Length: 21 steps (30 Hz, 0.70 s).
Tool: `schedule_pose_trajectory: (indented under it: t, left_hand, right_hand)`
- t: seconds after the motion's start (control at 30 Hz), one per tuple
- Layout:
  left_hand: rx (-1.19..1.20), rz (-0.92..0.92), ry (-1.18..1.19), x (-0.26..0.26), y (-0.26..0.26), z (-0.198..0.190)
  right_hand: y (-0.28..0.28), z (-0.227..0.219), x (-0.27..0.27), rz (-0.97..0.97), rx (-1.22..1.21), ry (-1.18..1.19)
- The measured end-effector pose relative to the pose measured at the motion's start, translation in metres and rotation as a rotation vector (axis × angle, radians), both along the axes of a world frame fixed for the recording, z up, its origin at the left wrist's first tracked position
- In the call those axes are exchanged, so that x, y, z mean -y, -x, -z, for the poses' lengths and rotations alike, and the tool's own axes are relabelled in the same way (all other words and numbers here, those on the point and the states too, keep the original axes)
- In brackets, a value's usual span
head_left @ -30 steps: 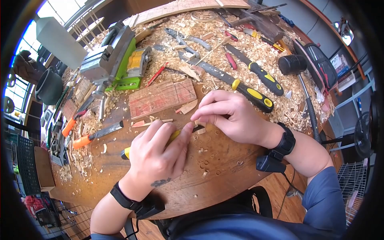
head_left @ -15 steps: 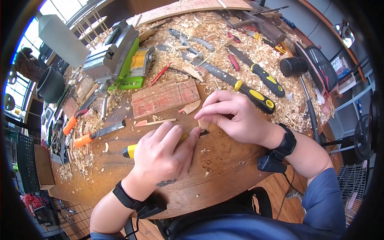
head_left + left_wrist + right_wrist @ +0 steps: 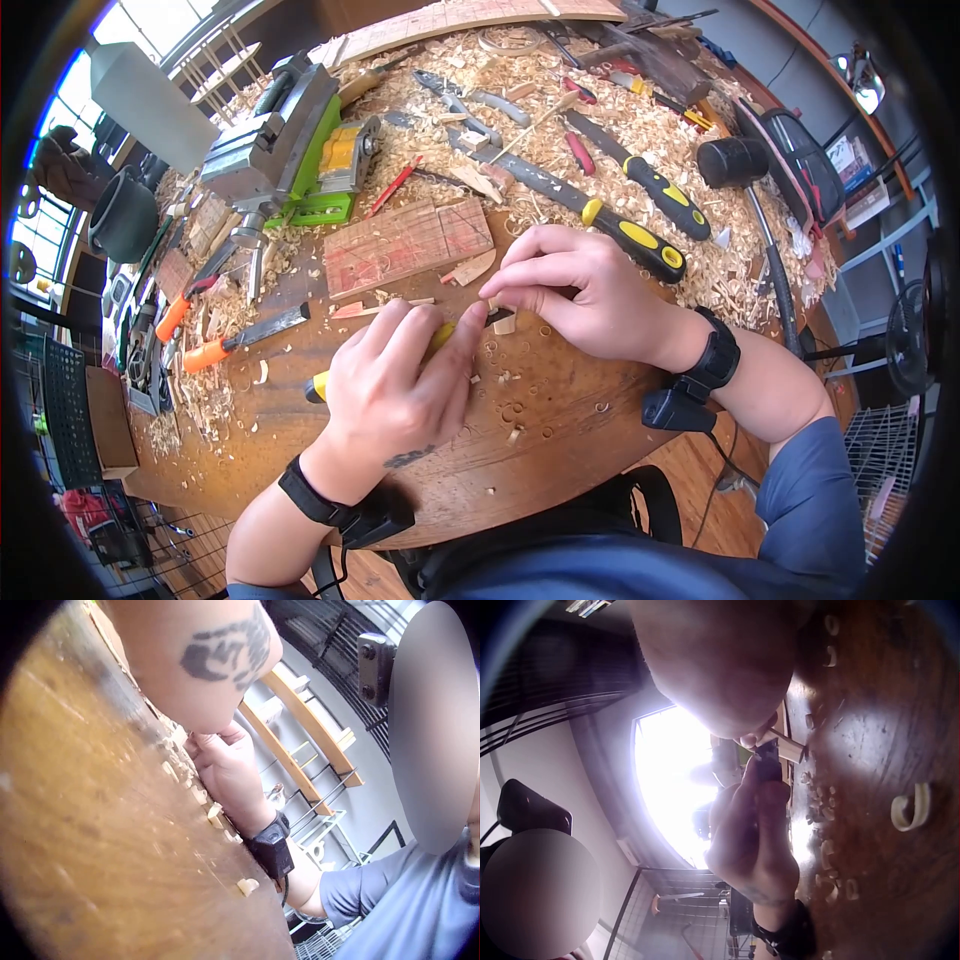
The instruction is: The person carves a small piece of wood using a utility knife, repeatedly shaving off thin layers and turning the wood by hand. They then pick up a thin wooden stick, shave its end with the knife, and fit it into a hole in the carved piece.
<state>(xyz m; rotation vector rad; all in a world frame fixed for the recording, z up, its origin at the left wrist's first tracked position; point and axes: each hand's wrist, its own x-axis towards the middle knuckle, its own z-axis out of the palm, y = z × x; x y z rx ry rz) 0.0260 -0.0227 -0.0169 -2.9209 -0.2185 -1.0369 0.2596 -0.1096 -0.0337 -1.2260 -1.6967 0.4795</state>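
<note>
My left hand [image 3: 395, 375] grips a yellow-and-black handled knife [image 3: 318, 385]; the butt of its handle sticks out behind the palm. Its dark blade lies by the left fingertips, against a small pale wood piece [image 3: 504, 326]. Thumb and fingers of my right hand [image 3: 580, 290] pinch the upper end of that piece close over the table. In the right wrist view the wood piece [image 3: 789, 748] slants beside the left hand [image 3: 754, 840]. The left wrist view shows the right hand [image 3: 229, 769] beyond the left forearm, with the knife hidden.
A marked wooden board [image 3: 405, 248] lies just beyond the hands. An orange-handled chisel [image 3: 245, 338] and a green-based vise [image 3: 300, 160] are at the left. Past them, wood shavings surround a yellow-and-black saw [image 3: 640, 245] and a black mallet [image 3: 732, 162].
The knife blade slid down the wood piece toward the table, then back up nearer the right fingertips. The right hand keeps its pinch; the view shifted slightly.
</note>
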Motion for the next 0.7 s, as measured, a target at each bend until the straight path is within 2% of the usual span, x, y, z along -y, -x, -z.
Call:
schedule_pose_trajectory:
  t: [0.27, 0.4, 0.7]
  left_hand:
    - [-0.06, 0.026, 0.059, 0.0036, -0.0004, 0.001]
    - [-0.105, 0.004, 0.013, 0.0087, -0.0022, -0.0042]
    - [0.015, -0.006, 0.017, 0.0025, 0.0, -0.0024]
  right_hand:
    - [0.0014, -0.0015, -0.0002, 0.009, 0.014, -0.024]
    - [0.0009, 0.0006, -0.0021, 0.021, 0.02, -0.065]
    - [-0.0003, -0.0009, 0.0002, -0.003, 0.026, -0.024]
